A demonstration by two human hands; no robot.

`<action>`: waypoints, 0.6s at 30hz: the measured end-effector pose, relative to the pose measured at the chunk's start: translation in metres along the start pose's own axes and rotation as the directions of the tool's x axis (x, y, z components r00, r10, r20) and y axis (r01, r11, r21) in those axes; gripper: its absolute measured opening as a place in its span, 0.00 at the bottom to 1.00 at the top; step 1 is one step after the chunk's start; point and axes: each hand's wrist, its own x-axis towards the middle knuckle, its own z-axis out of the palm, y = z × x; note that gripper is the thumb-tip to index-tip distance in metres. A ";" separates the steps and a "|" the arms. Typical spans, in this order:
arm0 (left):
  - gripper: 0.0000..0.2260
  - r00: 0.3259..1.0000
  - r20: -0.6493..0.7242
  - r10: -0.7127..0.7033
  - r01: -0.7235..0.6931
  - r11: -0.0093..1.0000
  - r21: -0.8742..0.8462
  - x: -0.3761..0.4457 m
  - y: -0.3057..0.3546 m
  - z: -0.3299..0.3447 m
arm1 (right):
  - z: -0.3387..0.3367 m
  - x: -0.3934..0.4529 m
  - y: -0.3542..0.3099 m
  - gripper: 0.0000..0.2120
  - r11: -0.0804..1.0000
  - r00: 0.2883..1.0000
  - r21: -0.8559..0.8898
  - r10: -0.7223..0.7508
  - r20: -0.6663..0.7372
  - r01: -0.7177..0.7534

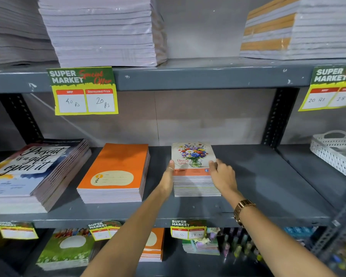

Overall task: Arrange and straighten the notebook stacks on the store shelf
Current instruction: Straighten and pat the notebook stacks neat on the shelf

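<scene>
A stack of small notebooks with a flower-vase cover (pixel 192 154) sits on the middle grey shelf (pixel 268 186). My left hand (pixel 168 176) presses against the stack's left side, thumb on the top cover. My right hand (pixel 223 175) clasps the right side, with a gold watch on that wrist. To the left lies a stack of orange notebooks (pixel 116 168), squared up. Further left sits a larger stack with a "Present is a gift, open it" cover (pixel 32 166), its lower books fanned out to the right.
A white perforated basket (pixel 336 150) stands at the right of the shelf. Tall wrapped paper stacks (pixel 102 31) fill the shelf above. Yellow price tags (pixel 84 90) hang from shelf edges. The lower shelf holds more notebooks (pixel 66 248) and pens (pixel 238 246).
</scene>
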 end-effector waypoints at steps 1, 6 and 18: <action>0.23 1.000 -0.008 -0.006 0.006 1.000 0.006 -0.001 0.001 0.000 | 0.000 0.000 0.000 0.18 1.000 1.000 -0.006 0.003 0.003 -0.003; 0.26 0.995 -0.099 0.015 0.005 0.980 0.198 -0.006 0.010 0.001 | 0.000 -0.003 -0.001 0.21 0.987 1.000 -0.163 -0.002 -0.005 0.001; 0.21 0.759 -0.194 0.621 -0.184 0.491 0.852 -0.031 0.040 -0.067 | 0.013 -0.015 -0.057 0.25 0.869 0.907 -0.321 -0.417 -0.063 0.377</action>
